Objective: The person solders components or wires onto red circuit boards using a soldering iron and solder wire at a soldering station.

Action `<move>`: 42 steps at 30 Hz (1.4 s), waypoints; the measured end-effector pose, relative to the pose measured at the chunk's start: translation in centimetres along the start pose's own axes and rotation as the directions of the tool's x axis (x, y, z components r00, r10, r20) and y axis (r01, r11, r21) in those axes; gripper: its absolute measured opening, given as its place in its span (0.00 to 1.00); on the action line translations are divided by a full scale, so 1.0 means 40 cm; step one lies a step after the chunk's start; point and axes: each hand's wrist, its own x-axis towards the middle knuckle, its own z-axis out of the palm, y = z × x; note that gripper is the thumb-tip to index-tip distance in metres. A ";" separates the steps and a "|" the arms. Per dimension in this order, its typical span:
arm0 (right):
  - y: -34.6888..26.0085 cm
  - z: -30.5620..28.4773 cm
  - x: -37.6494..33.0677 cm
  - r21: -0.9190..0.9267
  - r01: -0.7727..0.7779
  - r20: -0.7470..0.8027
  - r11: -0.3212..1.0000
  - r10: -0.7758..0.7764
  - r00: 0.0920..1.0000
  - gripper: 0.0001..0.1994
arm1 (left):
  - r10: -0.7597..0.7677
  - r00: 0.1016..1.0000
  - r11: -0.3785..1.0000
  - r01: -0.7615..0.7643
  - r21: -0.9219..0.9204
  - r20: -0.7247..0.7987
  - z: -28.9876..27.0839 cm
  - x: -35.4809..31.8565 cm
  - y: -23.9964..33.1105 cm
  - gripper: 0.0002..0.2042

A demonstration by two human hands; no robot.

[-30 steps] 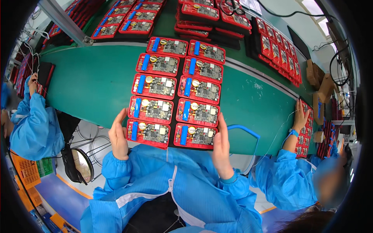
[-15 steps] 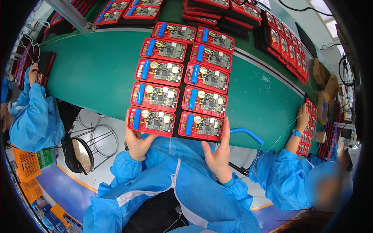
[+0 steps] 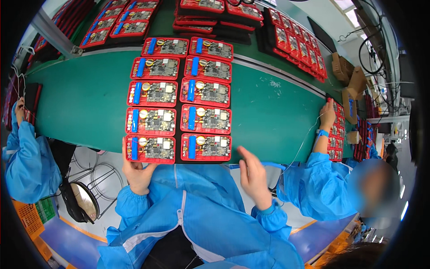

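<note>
A black tray (image 3: 178, 150) lies on the green bench in front of me, its near edge at the bench's front. It bears two columns of open red cases (image 3: 205, 159), each with a green-grey circuit board (image 3: 161, 149), a blue cylindrical battery (image 3: 191, 148) and a round yellowish coin-like part (image 3: 143, 141). My left hand (image 3: 138, 175) grips the tray's near left corner, fingers along the side and thumb at the front edge. Off the near right corner, my right hand (image 3: 255, 179) is apart from the tray, fingers stretched out and holding nothing.
Stacked trays of red cases (image 3: 204, 22) stand beyond the bench's metal rail, with more at the far left and right. White scraps (image 3: 273, 84) lie on the green bench (image 3: 264, 116). Co-workers in blue sit either side; one's hand (image 3: 328, 115) touches a tray at right.
My right hand has let go of the tray's right side and moved away from it. My left hand stays on the left corner. The whole view has shifted, with the tray now further left.
</note>
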 end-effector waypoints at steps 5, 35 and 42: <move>0.051 -0.018 0.130 -0.300 0.272 0.246 0.914 -0.201 0.948 0.25 | 0.035 0.999 0.981 -0.028 0.193 -0.034 -0.017 0.031 0.005 0.54; 0.241 -0.031 0.413 -0.358 -0.171 -0.307 0.918 0.057 0.950 0.37 | -0.058 0.981 0.990 0.080 -0.114 0.187 0.010 0.473 0.021 0.20; 0.219 -0.048 0.471 -0.335 0.147 -0.214 0.931 -0.227 0.950 0.28 | -0.105 0.982 0.950 0.146 -0.278 0.156 0.047 0.462 0.024 0.21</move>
